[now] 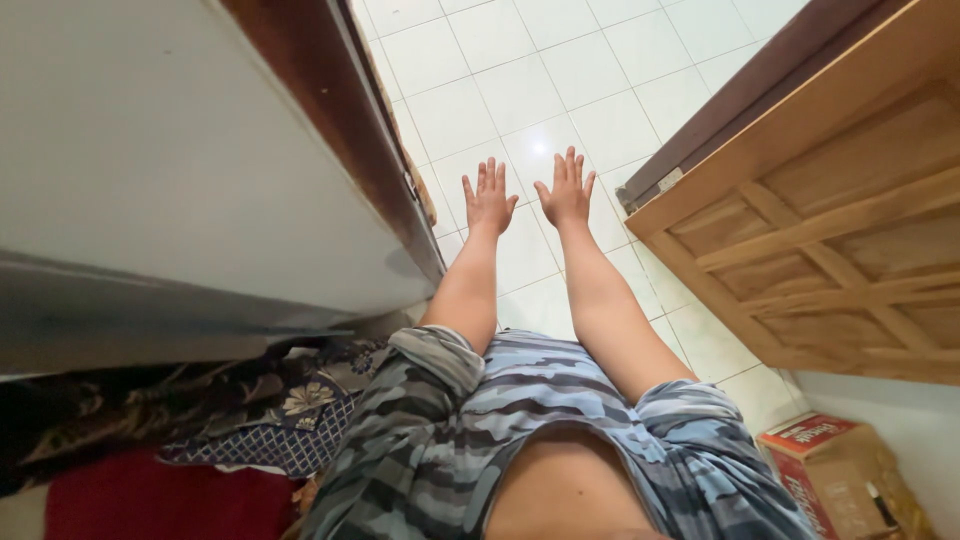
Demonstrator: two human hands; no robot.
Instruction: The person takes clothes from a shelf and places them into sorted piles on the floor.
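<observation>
Both arms stretch straight out in front of me over a white tiled floor [560,70]. My left hand [488,196] is flat, palm down, fingers spread, holding nothing. Beside it, a little further out, my right hand [566,187] is held the same way, fingers apart and empty. The two hands are close but apart. I wear a blue-grey camouflage shirt [520,400] with short sleeves.
A white wall with a dark wooden door frame [340,130] runs along the left. A panelled wooden door [830,230] stands at the right. Patterned dark cloth [270,410] and a red item lie at lower left; a cardboard box [840,475] sits at lower right.
</observation>
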